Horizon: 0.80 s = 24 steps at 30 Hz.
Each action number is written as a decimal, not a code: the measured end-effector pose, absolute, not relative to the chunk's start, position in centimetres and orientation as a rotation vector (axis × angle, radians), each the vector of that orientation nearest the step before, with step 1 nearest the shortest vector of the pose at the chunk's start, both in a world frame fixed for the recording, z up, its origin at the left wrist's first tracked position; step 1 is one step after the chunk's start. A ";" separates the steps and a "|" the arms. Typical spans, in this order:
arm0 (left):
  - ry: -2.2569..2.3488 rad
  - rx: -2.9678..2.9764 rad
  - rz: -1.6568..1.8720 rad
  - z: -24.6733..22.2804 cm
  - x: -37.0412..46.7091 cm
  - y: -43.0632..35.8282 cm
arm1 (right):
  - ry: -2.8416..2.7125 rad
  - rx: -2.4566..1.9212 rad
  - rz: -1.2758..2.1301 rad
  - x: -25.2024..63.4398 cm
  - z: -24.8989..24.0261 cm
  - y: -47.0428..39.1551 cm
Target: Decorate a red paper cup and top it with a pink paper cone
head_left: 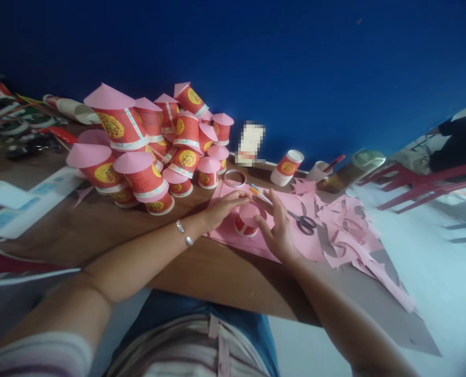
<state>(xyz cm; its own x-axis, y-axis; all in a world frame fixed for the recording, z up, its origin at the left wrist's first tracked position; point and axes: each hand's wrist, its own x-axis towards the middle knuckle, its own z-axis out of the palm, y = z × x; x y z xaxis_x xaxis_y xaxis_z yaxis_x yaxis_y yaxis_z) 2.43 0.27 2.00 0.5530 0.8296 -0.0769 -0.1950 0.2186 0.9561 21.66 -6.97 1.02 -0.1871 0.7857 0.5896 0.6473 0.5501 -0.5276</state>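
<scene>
In front of me a red paper cup [244, 228] stands upside down on pink paper, with a pink paper cone [252, 213] on top. My left hand [228, 205] reaches over its left side, fingers stretched out flat and fingertips close to the cone's far edge. On the other side, my right hand [279, 230] is spread, its thumb by the cone's right rim and its fingers behind. Whether the fingertips press on the cone I cannot tell. Scissors [306, 225] with dark handles lie just right of that hand. A marker with an orange band [254, 189] lies beyond.
Several cone-topped red cups [141, 175] are piled at the left. Pink paper scraps [351, 225] cover the right side. A tape roll [235, 178], a stack of plain-topped cups [288, 166] and a bottle [351, 170] stand behind. A white power strip [32, 207] lies far left.
</scene>
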 end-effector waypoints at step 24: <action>0.999 1.921 0.643 0.4 1.0 -0.9 | -1.687 -1.251 0.341 24.3 -1.3 -7.2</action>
